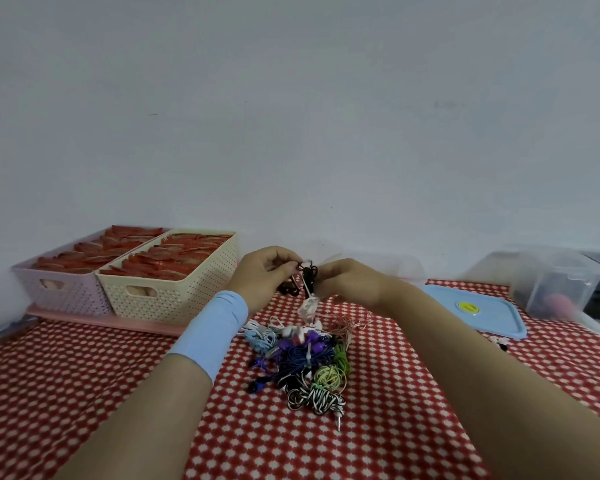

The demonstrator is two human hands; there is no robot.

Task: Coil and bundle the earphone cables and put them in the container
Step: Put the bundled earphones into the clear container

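Black earphone cable (305,271): partly hidden behind the fingers (284,268) of both hands. Clear container (555,282): right side cut off by the frame edge, pink contents blurred. Lilac basket (63,289): left corner blurred. Both forearms run off the bottom edge.

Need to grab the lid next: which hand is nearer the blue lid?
Right. The right hand is just left of the blue lid; the left hand is farther left, beyond the black cable both hold.
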